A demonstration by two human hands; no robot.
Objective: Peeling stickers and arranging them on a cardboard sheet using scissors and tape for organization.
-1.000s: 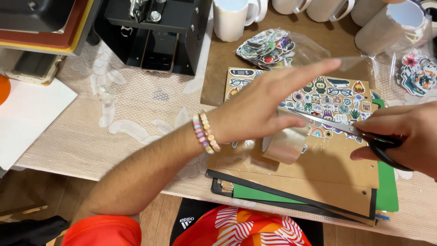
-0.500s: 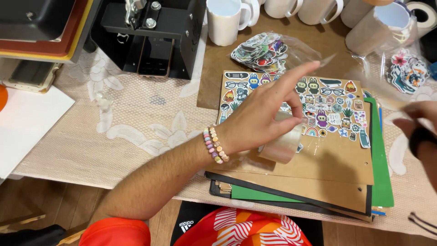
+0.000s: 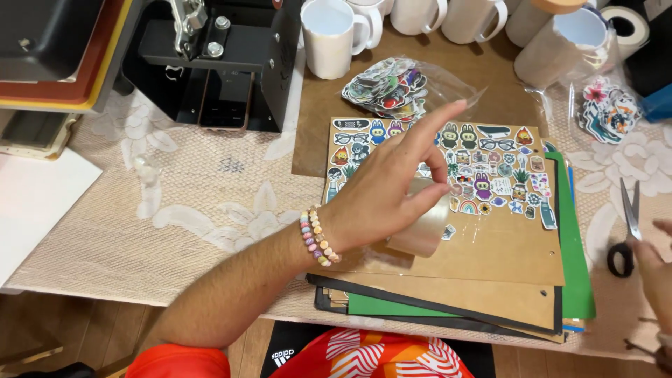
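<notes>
Since half a second ago my right hand (image 3: 654,269) has slid out toward the right edge and set the scissors (image 3: 626,227) down on the lace cloth; my left hand (image 3: 388,189) has drawn back a little over the sticker sheet.

Biggest first: the desk (image 3: 210,210) carries a black press machine (image 3: 210,63) at the back left, and near me a stack of brown boards (image 3: 504,259) over green and black sheets (image 3: 577,280). On the top board lies the printed sticker sheet (image 3: 490,168), full of small cartoon figures. My left hand hovers just above it, forefinger stretched out, the other fingers and thumb pinched on a curled strip of clear film (image 3: 423,224) that hangs down onto the board below the stickers.

Behind the board stand white mugs (image 3: 332,35), whose insides I cannot see. A clear plastic bag (image 3: 392,87) just beyond the sheet holds a heap of cut-out stickers; a second bag (image 3: 605,108) at the far right holds another pile.

The scissors rest shut, blades pointing away from me, their black handle just beside my right hand, which is loose and mostly out of view, so whether it touches them I cannot tell
</notes>
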